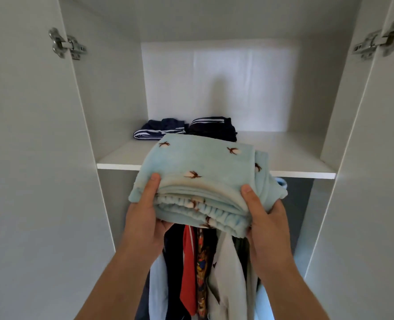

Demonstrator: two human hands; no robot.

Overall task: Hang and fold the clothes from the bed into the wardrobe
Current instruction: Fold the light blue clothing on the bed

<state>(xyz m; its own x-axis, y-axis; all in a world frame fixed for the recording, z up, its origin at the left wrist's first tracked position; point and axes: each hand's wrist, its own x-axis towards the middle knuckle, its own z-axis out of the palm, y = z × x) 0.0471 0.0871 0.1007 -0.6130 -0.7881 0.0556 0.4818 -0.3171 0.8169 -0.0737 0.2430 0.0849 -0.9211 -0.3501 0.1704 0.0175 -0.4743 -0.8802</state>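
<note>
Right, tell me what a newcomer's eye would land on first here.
The folded light-blue fleece garment, dotted with brown-and-white motifs, fills the centre, gripped by the left hand and right hand at the front edge of the white shelf. Behind it on the shelf lie a folded navy garment and a folded black garment, both white-striped; below, a red garment stands out among the hanging clothes.

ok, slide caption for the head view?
The left hand and right hand hold a folded light-blue fleece garment at the front edge of the wardrobe shelf, before two folded navy garments.
</note>
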